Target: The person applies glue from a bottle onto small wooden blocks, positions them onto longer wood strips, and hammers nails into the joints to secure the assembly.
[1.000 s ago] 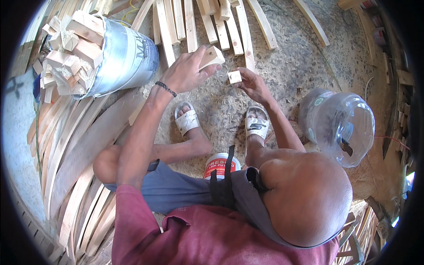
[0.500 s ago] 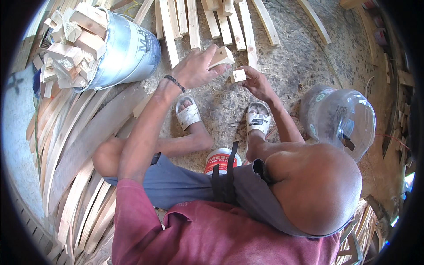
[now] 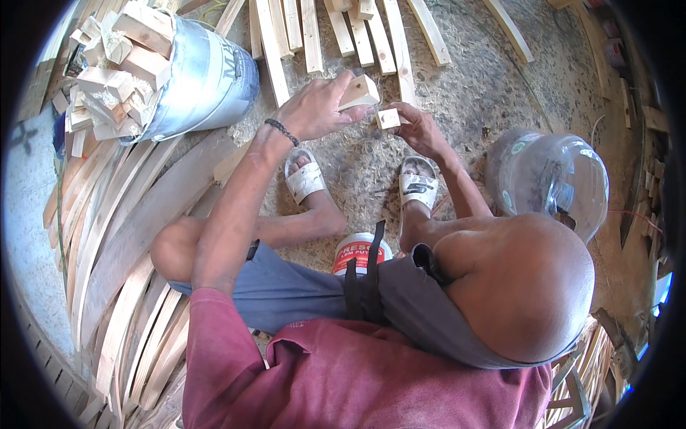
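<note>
My left hand (image 3: 314, 107) grips a pale wedge-shaped wooden block (image 3: 359, 91) just above the sawdust-covered ground. Close to its right, my right hand (image 3: 418, 129) holds a small square wooden piece (image 3: 388, 118) between the fingertips. The two pieces sit a few centimetres apart, almost touching. Both hands work in front of my feet, which wear white sandals (image 3: 306, 179). A dark bead bracelet circles my left wrist.
A metal bucket (image 3: 207, 79) heaped with wood offcuts stands at upper left. Long wooden slats (image 3: 307, 36) lie beyond the hands, curved strips (image 3: 107, 236) on the left. A clear plastic jug (image 3: 550, 179) lies at right. A small red-and-white tub (image 3: 361, 252) sits between my legs.
Both hands have stayed close together with their wooden pieces. The view has shifted slightly, and the left hand has tilted its block a little.
</note>
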Demonstrator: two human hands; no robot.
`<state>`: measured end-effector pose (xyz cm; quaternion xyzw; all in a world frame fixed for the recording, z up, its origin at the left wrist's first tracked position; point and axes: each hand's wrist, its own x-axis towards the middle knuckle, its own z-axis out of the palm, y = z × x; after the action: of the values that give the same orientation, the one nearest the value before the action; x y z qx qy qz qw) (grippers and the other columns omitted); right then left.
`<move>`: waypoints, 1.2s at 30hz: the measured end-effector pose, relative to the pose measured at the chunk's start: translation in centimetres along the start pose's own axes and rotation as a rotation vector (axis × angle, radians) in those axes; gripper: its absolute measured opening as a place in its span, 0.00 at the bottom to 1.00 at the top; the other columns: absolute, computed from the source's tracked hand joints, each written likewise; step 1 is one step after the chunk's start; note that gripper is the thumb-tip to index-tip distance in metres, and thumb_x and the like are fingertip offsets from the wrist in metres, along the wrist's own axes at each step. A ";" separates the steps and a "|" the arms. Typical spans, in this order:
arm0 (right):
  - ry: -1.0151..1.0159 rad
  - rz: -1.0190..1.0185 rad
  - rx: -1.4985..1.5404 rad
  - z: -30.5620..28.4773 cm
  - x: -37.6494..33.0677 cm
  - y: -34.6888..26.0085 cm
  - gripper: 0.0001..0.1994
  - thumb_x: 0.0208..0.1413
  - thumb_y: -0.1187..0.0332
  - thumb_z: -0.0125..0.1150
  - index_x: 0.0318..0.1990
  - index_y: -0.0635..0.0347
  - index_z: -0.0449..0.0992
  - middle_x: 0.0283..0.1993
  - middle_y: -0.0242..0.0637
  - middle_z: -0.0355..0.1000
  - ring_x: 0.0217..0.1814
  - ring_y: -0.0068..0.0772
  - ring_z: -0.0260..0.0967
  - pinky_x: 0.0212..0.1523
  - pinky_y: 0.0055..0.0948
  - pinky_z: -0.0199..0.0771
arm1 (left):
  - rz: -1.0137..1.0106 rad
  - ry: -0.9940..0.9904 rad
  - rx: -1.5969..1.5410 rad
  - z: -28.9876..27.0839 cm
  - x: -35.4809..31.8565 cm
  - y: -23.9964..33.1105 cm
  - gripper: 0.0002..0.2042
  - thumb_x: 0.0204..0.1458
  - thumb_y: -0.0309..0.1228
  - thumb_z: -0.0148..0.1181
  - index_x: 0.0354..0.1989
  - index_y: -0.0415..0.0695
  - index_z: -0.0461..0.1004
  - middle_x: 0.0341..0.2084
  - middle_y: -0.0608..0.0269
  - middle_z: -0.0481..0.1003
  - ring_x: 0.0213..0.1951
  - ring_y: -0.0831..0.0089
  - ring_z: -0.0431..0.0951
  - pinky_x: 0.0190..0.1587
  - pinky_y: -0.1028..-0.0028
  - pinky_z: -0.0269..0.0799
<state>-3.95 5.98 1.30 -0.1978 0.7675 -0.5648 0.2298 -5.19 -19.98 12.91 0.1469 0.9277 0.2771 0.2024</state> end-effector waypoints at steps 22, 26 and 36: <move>0.018 0.080 0.130 0.2 0.1 2.5 0.25 0.56 0.68 0.67 0.62 0.55 0.70 0.60 0.44 0.74 0.59 0.45 0.74 0.54 0.40 0.77 | -0.103 -0.112 0.059 3.6 2.4 2.1 0.33 0.51 0.46 0.66 0.61 0.37 0.67 0.48 0.40 0.77 0.51 0.49 0.78 0.55 0.59 0.72; 0.038 -0.016 0.054 0.1 0.1 3.4 0.25 0.56 0.69 0.67 0.61 0.57 0.70 0.58 0.45 0.74 0.58 0.45 0.74 0.58 0.39 0.74 | -0.104 -0.129 0.083 3.8 2.6 2.4 0.32 0.51 0.45 0.67 0.60 0.37 0.68 0.47 0.40 0.77 0.50 0.50 0.79 0.54 0.59 0.73; 0.038 -0.045 0.056 0.1 0.1 2.9 0.23 0.56 0.70 0.66 0.60 0.56 0.71 0.55 0.44 0.76 0.57 0.45 0.74 0.58 0.39 0.74 | 0.022 0.039 0.150 5.1 1.9 2.6 0.28 0.50 0.44 0.67 0.56 0.39 0.72 0.46 0.48 0.78 0.47 0.53 0.79 0.53 0.60 0.74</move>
<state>-4.10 6.67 -1.56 -0.1977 0.7512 -0.5945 0.2079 -4.14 -14.81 9.94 0.1665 0.9479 0.2121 0.1697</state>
